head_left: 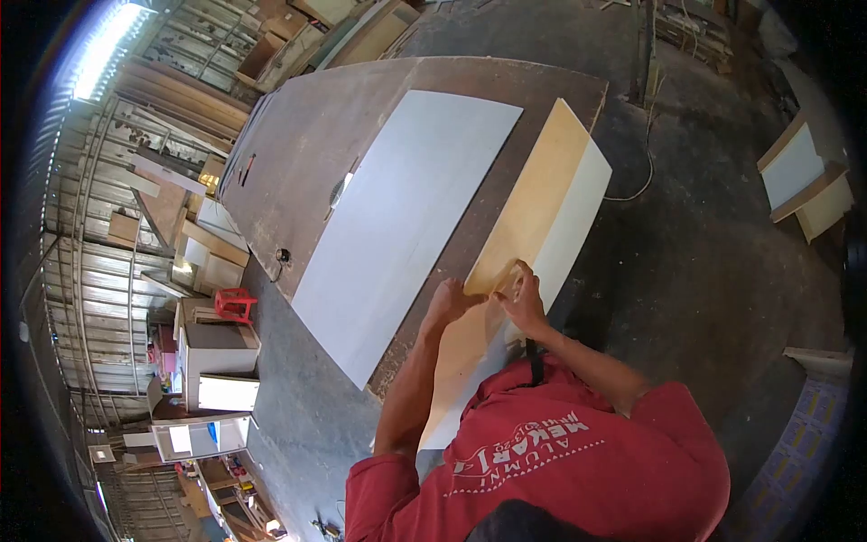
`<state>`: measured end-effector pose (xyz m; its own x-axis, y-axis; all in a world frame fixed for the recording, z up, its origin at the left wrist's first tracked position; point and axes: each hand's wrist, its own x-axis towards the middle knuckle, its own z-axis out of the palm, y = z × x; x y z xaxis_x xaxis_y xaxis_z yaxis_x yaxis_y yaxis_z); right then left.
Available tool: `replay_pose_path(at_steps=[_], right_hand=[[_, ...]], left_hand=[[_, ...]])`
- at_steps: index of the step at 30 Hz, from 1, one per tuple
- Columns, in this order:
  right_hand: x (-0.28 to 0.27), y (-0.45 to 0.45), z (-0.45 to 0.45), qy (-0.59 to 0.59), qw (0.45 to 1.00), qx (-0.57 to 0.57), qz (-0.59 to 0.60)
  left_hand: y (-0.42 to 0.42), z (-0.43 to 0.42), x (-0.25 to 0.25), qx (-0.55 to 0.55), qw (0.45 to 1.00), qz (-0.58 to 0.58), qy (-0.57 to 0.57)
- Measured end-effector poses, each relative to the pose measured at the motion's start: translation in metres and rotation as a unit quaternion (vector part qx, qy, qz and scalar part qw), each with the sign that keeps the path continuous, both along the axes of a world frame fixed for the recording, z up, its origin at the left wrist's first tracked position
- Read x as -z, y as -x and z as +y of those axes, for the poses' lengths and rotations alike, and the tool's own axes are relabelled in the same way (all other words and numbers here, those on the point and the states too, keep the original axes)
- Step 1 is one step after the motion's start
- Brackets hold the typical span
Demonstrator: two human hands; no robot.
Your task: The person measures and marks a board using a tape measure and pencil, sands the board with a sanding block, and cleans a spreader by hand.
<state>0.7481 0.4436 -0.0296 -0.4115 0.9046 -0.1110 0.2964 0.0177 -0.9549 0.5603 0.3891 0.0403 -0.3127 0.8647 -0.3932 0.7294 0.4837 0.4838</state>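
My left hand point(449, 303) is over the left edge of a long panel, its fingers curled and its thumb stretched toward the right hand. My right hand point(523, 300) is bent close by, thumb and fingers drawn together. Between them a thin tan, slightly shiny piece seems to show, too small to make out. Beneath both hands lies the long panel point(533, 194), with a tan band along its left side and a pale band along its right. A wide white board point(411, 208) lies to its left. My forearms and red shirt cover the panel's near part.
Both boards lie on a large brown worktable point(348, 108). A dark round object point(283, 256) sits at its left edge. A red stool point(236, 304) and cabinet parts stand left. A cable point(643, 185) runs along the floor at right, near an open box-like unit point(804, 172).
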Motion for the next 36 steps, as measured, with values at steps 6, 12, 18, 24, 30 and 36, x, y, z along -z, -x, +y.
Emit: replay_pose_path(at_steps=[6, 12, 18, 24, 30, 36], right_hand=[[-0.036, -0.04, 0.002, 0.075, 0.987, -0.028, 0.139], [-0.019, -0.071, -0.013, 0.17, 0.876, -0.445, 0.075], [-0.073, -0.086, -0.022, 0.172, 0.773, -0.609, -0.056], [-0.061, -0.06, -0.02, 0.181, 0.817, -0.514, 0.19], [-0.162, -0.033, 0.032, 0.373, 0.757, -0.203, 0.497], [-0.132, -0.027, 0.063, 0.386, 0.832, -0.047, 0.395]], left_hand=[[-0.011, -0.011, -0.104, -0.086, 0.989, -0.119, -0.033], [0.044, -0.049, -0.227, 0.001, 0.916, -0.135, -0.376], [0.016, -0.037, -0.369, -0.344, 0.75, -0.051, -0.563], [0.029, -0.069, -0.353, -0.295, 0.678, -0.153, -0.656], [-0.035, -0.086, -0.193, -0.362, 0.596, -0.259, -0.669], [-0.108, -0.109, -0.064, -0.575, 0.475, -0.373, -0.552]])
